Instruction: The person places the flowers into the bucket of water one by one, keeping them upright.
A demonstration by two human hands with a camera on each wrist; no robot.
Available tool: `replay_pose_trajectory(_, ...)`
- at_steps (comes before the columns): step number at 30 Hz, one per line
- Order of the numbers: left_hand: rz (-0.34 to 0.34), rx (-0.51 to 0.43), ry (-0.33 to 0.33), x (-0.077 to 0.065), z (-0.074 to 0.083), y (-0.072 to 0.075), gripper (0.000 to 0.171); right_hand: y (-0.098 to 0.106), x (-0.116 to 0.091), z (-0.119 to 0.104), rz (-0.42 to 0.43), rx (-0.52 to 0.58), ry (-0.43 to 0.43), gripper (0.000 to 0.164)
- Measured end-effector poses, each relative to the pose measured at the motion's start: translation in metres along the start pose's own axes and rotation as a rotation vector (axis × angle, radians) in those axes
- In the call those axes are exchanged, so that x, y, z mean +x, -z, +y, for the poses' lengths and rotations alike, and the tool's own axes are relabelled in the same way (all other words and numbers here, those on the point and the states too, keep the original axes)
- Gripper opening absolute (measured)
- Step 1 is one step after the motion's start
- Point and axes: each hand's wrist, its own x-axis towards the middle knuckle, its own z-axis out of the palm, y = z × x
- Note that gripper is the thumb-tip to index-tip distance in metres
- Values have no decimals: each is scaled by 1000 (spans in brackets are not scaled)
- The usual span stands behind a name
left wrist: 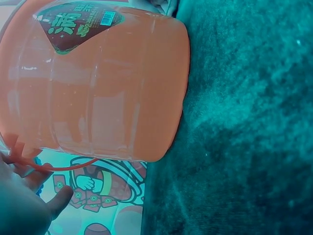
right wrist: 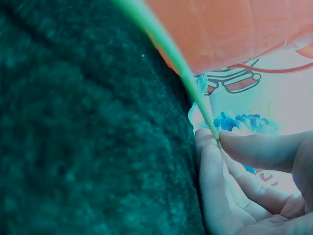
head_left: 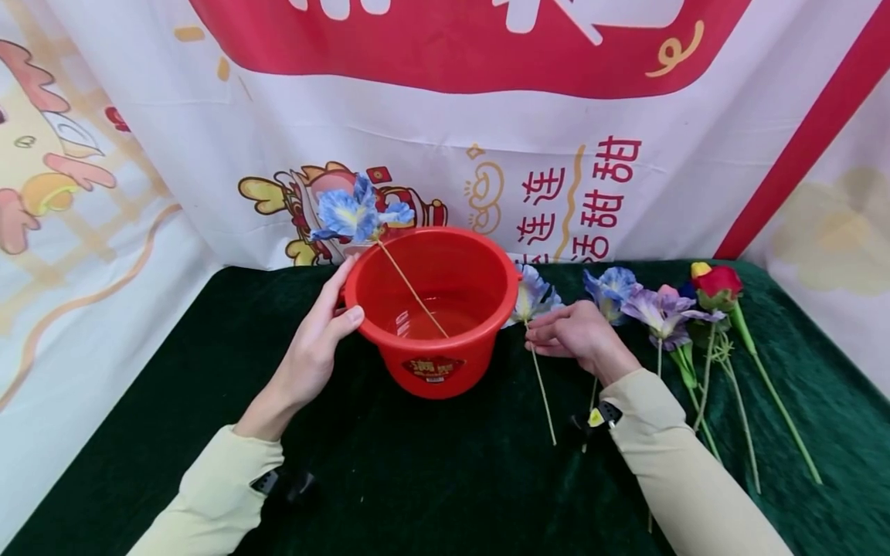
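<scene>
A red plastic bucket (head_left: 434, 371) stands upright on the table. At its left side my left hand (head_left: 313, 344) holds the rim, the thumb at the edge and the fingers along the outside; the thin red handle (left wrist: 73, 166) crosses by those fingers in the left wrist view. A blue artificial flower (head_left: 351, 212) leans out of the bucket, its stem slanting down inside. Right of the bucket, my right hand (head_left: 580, 336) pinches the stem (right wrist: 193, 90) of a pale blue-violet flower (head_left: 531, 293) between thumb and fingers, just below the bloom.
On the right lie several more artificial flowers: a blue one (head_left: 612, 289), a purple one (head_left: 664, 313) and a red rose (head_left: 719, 286), stems toward me. A dark green cloth (head_left: 417, 479) covers the table. A printed white curtain (head_left: 417, 112) hangs behind.
</scene>
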Motion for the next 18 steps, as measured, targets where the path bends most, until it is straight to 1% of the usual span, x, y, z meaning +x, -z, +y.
replay_pose_trajectory(2,-1,0,-1,0,0,0,68,0,0,0,-20,25,5,43)
replay_pose_trajectory(7,-4,-1,-1,0,0,0,68,1,-3,-3,-32,74,19,46)
replay_pose_trajectory(14,-2,0,2,-1,0,0,67,0,-8,-10,-1,98,56,44)
replay_pose_trajectory(18,-3,4,5,-1,0,0,67,-1,-11,-14,-1,129,79,45)
